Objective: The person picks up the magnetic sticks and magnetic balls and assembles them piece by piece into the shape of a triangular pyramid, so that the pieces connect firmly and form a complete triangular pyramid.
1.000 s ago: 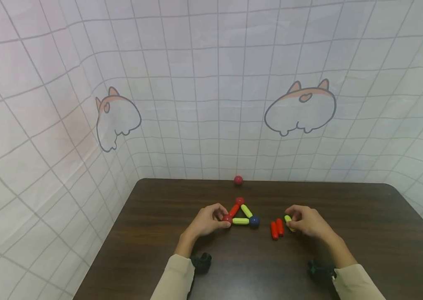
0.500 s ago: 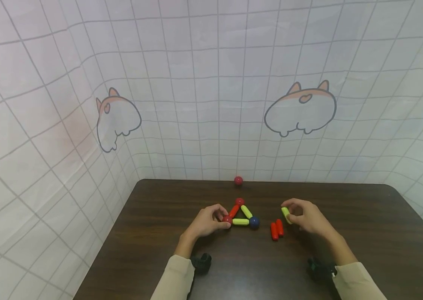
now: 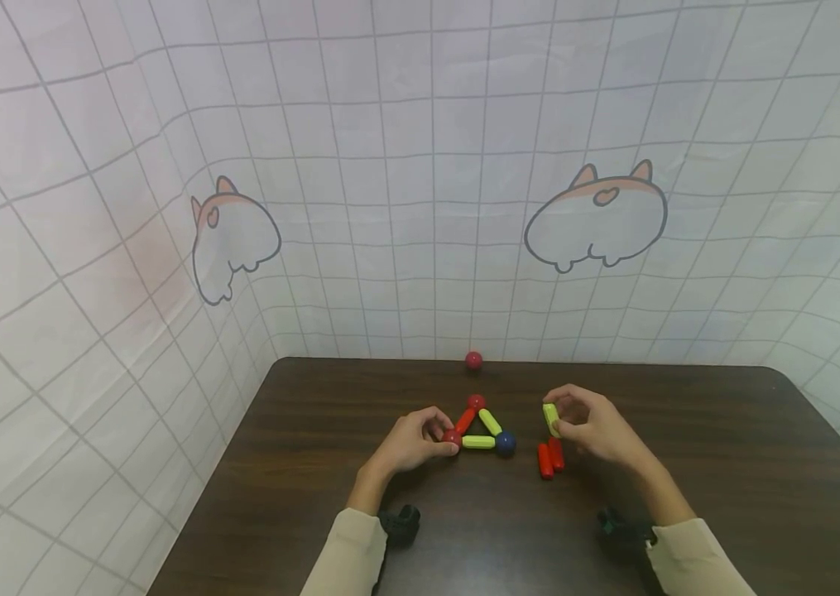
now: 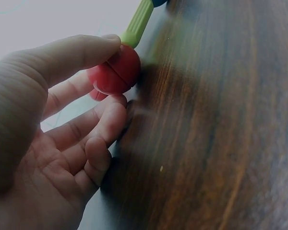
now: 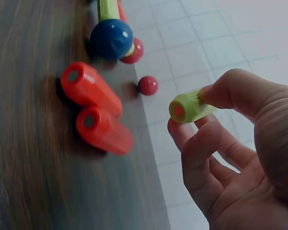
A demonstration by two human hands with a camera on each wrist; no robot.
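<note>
A triangle of magnetic sticks and balls lies on the table, with a red stick point(image 3: 466, 420), two yellow-green sticks point(image 3: 478, 443), a red ball point(image 3: 476, 401) at the top and a blue ball point(image 3: 505, 443) at the right. My left hand point(image 3: 412, 439) grips the red ball point(image 4: 116, 72) at the left corner between thumb and fingers. Right of the triangle, my right hand point(image 3: 598, 424) pinches a loose yellow-green magnetic stick point(image 5: 189, 108) by thumb and fingertips, raised above the table. Two red sticks point(image 5: 103, 129) lie side by side under it.
A spare red ball point(image 3: 473, 360) sits at the far edge of the dark wooden table point(image 3: 300, 414). Behind the table hangs a white gridded curtain point(image 3: 405, 207) with cartoon animal prints. Black straps point(image 3: 400, 525) circle the wrists.
My right hand has lifted the yellow-green stick off the table and carried it left and away from me, toward the triangle. The left hand stays at the red ball.
</note>
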